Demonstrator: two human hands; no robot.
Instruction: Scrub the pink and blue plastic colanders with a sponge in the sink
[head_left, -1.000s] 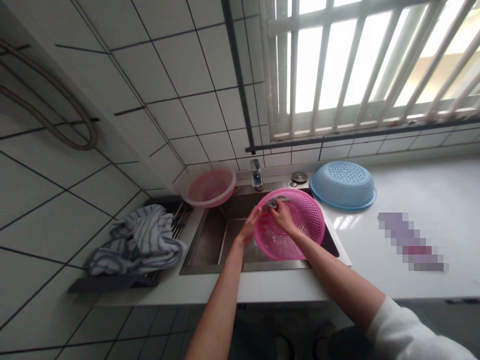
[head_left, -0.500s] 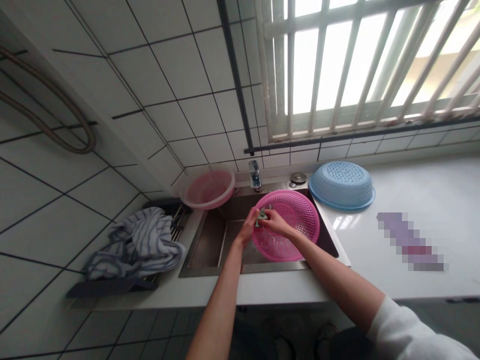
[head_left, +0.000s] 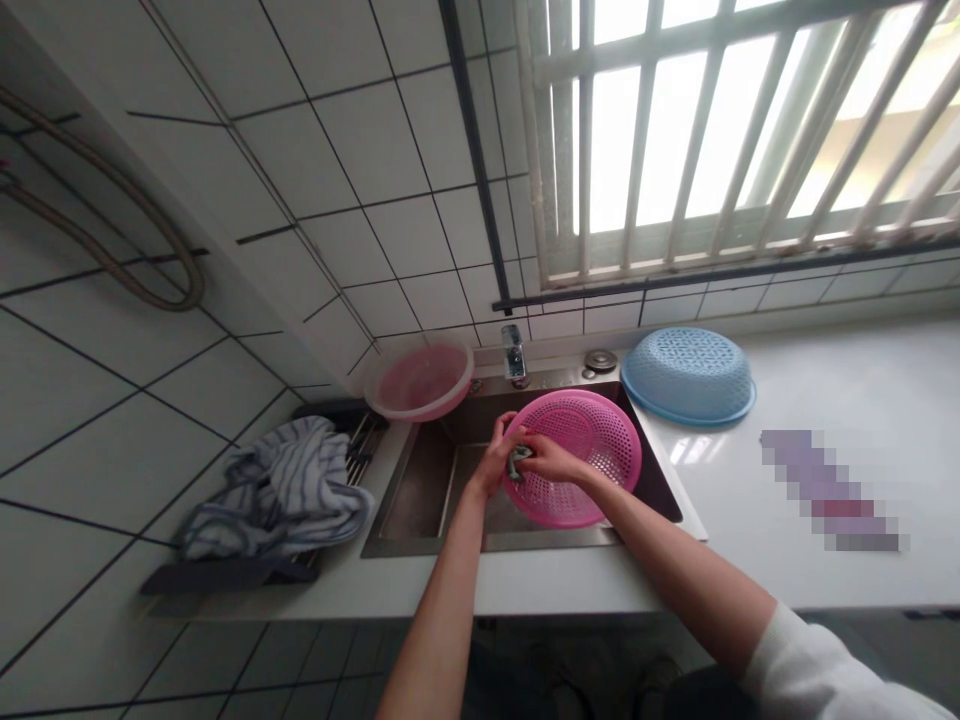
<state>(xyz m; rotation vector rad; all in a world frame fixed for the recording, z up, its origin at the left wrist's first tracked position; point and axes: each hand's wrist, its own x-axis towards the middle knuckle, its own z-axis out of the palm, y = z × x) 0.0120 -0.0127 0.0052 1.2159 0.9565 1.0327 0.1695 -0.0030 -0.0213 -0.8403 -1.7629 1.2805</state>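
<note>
A round pink plastic colander (head_left: 600, 470) is held tilted over the steel sink (head_left: 420, 500), its perforated inside facing me. My left hand (head_left: 495, 462) is closed on the colander's left rim. In my right hand (head_left: 553, 460) is a crumpled grey-green cloth (head_left: 518, 461), pressed against the inside of the colander near that same rim. The fingers of both hands lie close together there, so part of the cloth is hidden.
Behind the sink stands the faucet (head_left: 514, 352), with a metal drain stopper (head_left: 600, 360) to its right. A pink basin (head_left: 420, 382) sits at the back left corner. An upturned blue basket (head_left: 688, 375) rests on the right counter. A striped towel (head_left: 289, 490) covers a rack at left.
My right hand and the cloth have moved slightly down along the inside of the colander. My left hand stays at the rim, and the whole view has shifted a little.
</note>
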